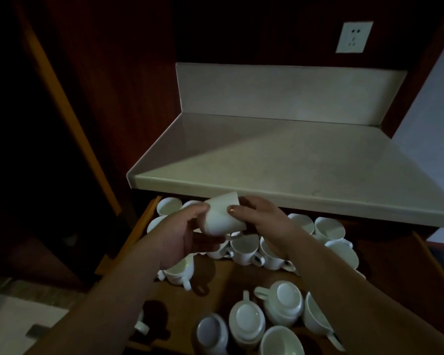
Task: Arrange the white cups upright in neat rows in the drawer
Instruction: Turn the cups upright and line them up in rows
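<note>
Above the open drawer [139,226], left hand [182,234] and right hand [264,221] both grip one tilted white cup [222,216].

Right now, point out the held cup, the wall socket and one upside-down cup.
held cup [222,216], head view, on its side wall.
wall socket [354,37], head view, plate centre.
upside-down cup [285,295], head view, on its upturned base.

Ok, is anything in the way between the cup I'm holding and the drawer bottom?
Yes. Left hand and right hand hold the cup above upright cups crowded below it. Bare drawer floor shows nearer you, left of the upturned cups.
</note>
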Demonstrator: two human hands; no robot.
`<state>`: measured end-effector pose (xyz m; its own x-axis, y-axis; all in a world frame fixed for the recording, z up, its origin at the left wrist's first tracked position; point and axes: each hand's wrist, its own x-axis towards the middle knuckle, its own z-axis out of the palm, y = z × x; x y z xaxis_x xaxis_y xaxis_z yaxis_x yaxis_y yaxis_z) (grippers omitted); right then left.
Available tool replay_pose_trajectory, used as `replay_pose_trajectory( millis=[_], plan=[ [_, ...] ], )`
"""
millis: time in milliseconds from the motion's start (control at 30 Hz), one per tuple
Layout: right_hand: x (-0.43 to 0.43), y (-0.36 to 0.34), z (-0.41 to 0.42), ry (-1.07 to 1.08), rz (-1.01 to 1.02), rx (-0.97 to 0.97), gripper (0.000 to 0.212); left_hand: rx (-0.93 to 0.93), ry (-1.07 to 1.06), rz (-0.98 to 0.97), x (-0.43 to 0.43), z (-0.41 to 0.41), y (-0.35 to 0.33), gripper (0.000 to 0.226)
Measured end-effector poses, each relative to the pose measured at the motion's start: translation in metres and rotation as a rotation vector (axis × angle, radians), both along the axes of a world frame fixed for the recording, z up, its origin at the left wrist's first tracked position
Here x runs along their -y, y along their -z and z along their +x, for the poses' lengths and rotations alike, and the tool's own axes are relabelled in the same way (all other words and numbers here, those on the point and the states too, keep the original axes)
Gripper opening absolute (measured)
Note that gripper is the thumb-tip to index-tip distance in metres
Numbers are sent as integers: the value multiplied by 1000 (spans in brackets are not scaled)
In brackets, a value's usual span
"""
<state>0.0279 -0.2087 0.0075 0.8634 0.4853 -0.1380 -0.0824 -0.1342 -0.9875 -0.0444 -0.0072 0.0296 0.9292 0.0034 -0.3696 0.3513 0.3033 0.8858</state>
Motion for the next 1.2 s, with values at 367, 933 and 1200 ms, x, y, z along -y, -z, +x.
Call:
replay_pose_trajectory(
  millis=[367, 933, 1200],
  plan=[
    [-41, 16, -25, -159, -739, 207, 28, 361, 622, 1087, -20, 19, 53, 102],
    [-31, 82, -34, -426, -1209, 42, 19, 598, 893, 1641, -18, 20, 101, 82],
    [-14, 85, -11, -232, -1055, -71, 17, 656, 877, 1720, -23, 28, 103, 77]
  ],
)
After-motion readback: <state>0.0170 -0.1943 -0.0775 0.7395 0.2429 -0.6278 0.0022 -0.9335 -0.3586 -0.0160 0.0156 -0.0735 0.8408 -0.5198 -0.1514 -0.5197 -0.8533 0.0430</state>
